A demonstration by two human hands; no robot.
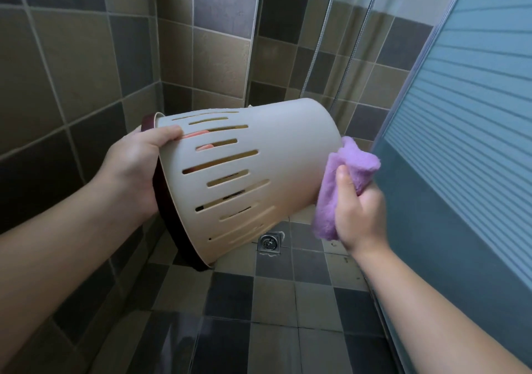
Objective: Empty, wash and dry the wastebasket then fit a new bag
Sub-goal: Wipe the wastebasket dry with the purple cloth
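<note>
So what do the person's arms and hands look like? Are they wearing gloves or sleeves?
No gloves and no sleeves show. Both forearms are bare right down to the picture's edge. The left hand and the right hand are bare too, with short, unpainted nails. No rings, watch or bracelets are visible on the parts that show.

The basket (259, 154) base is being hidden by the cloth (345, 183); left fingers (198, 134) are being glimpsed only through slots
</note>
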